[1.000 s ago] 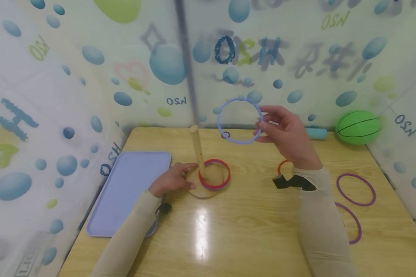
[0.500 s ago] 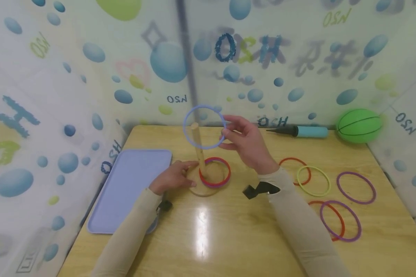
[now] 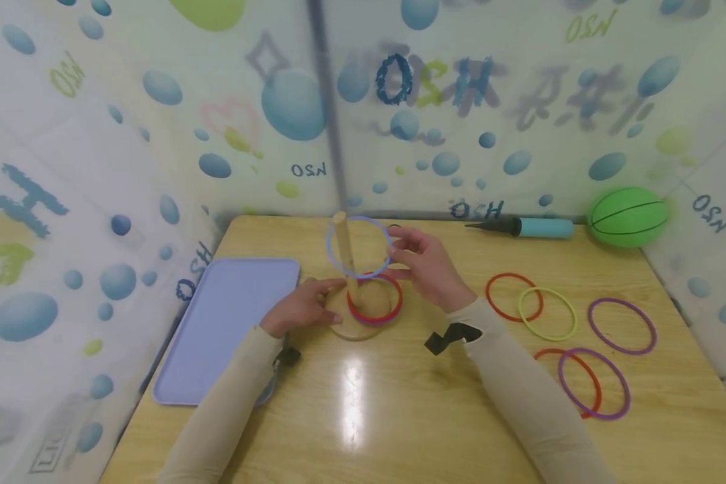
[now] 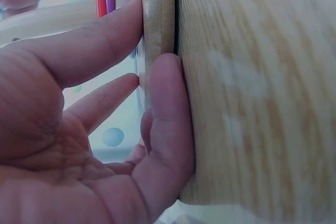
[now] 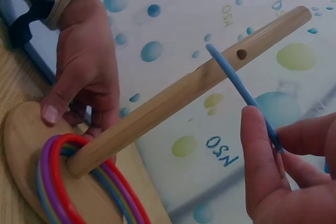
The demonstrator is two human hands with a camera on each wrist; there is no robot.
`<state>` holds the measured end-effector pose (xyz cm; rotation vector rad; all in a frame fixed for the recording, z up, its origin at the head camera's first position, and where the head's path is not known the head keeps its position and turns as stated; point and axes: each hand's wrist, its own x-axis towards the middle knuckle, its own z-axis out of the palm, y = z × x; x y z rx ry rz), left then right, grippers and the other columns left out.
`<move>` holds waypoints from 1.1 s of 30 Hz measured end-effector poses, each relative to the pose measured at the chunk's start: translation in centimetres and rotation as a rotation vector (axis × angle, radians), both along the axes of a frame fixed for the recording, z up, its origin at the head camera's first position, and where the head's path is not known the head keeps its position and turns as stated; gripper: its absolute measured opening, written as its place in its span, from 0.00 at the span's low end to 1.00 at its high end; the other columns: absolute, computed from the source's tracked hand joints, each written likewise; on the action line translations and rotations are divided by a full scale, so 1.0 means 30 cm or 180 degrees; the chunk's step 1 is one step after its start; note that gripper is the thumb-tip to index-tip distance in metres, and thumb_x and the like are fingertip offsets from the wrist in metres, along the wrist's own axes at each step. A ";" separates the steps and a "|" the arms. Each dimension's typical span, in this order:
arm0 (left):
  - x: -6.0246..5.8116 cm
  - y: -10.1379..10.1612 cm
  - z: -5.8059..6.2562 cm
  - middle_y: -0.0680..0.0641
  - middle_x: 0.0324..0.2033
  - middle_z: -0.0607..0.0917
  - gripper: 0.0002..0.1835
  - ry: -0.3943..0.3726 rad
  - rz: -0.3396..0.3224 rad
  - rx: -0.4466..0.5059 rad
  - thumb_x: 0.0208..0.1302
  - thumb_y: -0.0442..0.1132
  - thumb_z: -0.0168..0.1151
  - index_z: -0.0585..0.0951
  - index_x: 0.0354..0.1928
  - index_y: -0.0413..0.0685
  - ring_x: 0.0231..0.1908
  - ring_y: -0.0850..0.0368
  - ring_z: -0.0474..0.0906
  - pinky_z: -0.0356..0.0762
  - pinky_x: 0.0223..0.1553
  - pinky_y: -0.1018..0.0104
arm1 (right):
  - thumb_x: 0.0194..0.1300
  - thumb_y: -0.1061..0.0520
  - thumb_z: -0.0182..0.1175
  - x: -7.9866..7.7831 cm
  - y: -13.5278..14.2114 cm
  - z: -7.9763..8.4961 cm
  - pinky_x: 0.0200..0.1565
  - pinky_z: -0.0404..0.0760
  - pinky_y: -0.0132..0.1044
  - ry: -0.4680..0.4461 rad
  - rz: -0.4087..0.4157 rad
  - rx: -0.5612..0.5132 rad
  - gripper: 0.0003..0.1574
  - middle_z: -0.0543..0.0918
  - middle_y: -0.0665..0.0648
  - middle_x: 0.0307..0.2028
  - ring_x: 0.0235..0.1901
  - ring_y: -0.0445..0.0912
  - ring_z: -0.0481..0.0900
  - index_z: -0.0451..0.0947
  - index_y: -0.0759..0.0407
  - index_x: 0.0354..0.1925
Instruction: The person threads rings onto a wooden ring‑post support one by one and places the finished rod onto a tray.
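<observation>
My right hand [image 3: 426, 272] pinches a light blue ring [image 5: 231, 73] between thumb and fingers. The ring is tilted and encircles the upper part of an upright wooden post [image 3: 347, 252]. With its thumb on top and fingers at the edge, my left hand [image 3: 302, 309] grips the round wooden base [image 3: 353, 333]. A stack of rings lies around the foot of the post. Its red ring [image 5: 54, 166] is on top, above a purple ring [image 5: 44, 156]; yellow-green and blue ones show underneath.
Right of the base, red [image 3: 488, 299], yellow-green [image 3: 576, 323] and purple rings [image 3: 655, 336] lie on the table, some overlapping. A lilac tray [image 3: 230, 323] is at the left. Along the back are a blue hand pump [image 3: 544, 228] and a green ball [image 3: 628, 216].
My right hand has carried the blue ring left to the post, then lowered it over the post's top. The left hand has stayed at the base.
</observation>
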<state>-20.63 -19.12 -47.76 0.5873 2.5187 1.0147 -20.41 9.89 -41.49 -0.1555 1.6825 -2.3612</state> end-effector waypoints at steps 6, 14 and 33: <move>0.005 0.001 0.005 0.39 0.40 0.89 0.39 -0.0113 0.0030 0.0218 0.54 0.36 0.82 0.80 0.70 0.51 0.24 0.58 0.72 0.72 0.30 0.65 | 0.75 0.69 0.59 -0.010 0.001 -0.093 0.56 0.84 0.62 -0.0135 0.0096 0.0352 0.29 0.78 0.55 0.41 0.40 0.46 0.84 0.72 0.69 0.71; 0.013 0.002 -0.002 0.34 0.48 0.88 0.40 -0.0134 0.0096 0.0178 0.54 0.37 0.82 0.78 0.71 0.48 0.27 0.57 0.71 0.75 0.36 0.63 | 0.74 0.68 0.60 -0.006 0.027 -0.192 0.50 0.89 0.53 -0.0094 0.0227 0.0872 0.28 0.80 0.58 0.44 0.36 0.45 0.84 0.74 0.68 0.70; 0.013 0.009 0.010 0.31 0.54 0.86 0.45 0.0007 0.0044 0.0028 0.55 0.40 0.82 0.74 0.75 0.43 0.45 0.48 0.84 0.80 0.46 0.61 | 0.74 0.69 0.59 0.006 0.077 -0.245 0.44 0.91 0.45 -0.0199 0.0396 0.1238 0.27 0.80 0.73 0.60 0.48 0.53 0.84 0.75 0.71 0.68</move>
